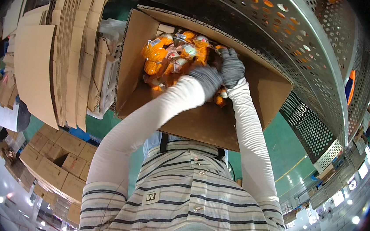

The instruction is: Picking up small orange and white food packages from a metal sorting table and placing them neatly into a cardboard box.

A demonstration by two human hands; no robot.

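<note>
Before me stands an open cardboard box [200, 123], its left part filled with several orange-and-white items in clear plastic wrapping [177, 57]. My left hand [207, 80], in a grey glove, is blurred above the right edge of that pile. Its fingers are mostly hidden, so I cannot tell what it holds. Beside it, my right hand [232, 68], also gloved in grey, reaches down near the box's far wall. A wrapped item touches or lies close to its fingertips. Another small wrapped item [220, 98] shows below the hands, near the right wrist.
Flattened cardboard sheets [75, 53] stand stacked at the left, next to a white plastic crate [108, 82]. A perforated metal bin [309, 53] rises beyond and right of the box. Closed cartons [55, 167] are piled at lower left. A person [7, 110] is at the far left.
</note>
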